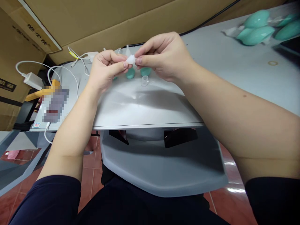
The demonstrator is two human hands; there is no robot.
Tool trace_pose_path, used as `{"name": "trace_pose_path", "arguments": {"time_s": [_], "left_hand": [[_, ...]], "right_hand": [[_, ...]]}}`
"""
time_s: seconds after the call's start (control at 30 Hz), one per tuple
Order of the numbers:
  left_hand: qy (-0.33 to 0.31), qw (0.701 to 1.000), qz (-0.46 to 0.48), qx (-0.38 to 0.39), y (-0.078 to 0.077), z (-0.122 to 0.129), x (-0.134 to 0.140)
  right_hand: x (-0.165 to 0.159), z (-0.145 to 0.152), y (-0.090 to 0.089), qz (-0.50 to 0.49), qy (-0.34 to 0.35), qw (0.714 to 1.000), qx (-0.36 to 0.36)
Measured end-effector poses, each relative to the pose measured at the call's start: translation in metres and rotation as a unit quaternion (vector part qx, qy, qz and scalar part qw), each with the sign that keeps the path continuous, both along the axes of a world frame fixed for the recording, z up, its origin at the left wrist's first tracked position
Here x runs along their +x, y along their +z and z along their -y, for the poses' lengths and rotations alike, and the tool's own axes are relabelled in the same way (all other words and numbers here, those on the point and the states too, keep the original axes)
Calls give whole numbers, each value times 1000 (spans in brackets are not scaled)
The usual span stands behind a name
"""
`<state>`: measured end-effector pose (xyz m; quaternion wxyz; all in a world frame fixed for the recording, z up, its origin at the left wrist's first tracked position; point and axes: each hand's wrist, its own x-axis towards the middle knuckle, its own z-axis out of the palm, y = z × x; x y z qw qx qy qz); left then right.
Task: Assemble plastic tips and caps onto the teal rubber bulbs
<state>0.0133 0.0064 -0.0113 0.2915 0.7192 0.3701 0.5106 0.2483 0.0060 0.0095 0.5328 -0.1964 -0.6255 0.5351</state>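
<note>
Item 1: translucent white cone-shaped piece (130,59), being held above the far side of the table (140,109). Left hand (104,67): thumb and fingertips are pinching its left side. Right hand (166,57): thumb and fingers are pinching at its right end; whether a separate part is meeting it there is too small to tell. Status: handling is apparently under way, neither hand releasing.
Item 2: small clear cup (144,81), lying loose, nearer than the teal pieces (130,73) sitting behind.
Item 3: wrapped teal bulbs (256,35), resting far right, apart from both hands.

white piece (130,59): part-hidden | phone (56,104): pixelated | black object (291,50): cut off
</note>
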Motion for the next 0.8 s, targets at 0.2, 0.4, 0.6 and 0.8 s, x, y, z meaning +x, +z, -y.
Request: {"name": "trace_pose_path", "arguments": {"time_s": [0.2,0.4,0.6,0.8], "left_hand": [[-26,999,25,-5,2,3,1],[-11,998,44,-45,7,8,9],[-15,998,45,-43,10,11,15],[1,999,-18,-48,10,13,12]], "right_hand": [[2,0,1,11,25,998,-50],[1,3,2,17,23,999,-35],[6,3,1,64,-3,998,10],[7,0,-2,32,41,997,50]]}}
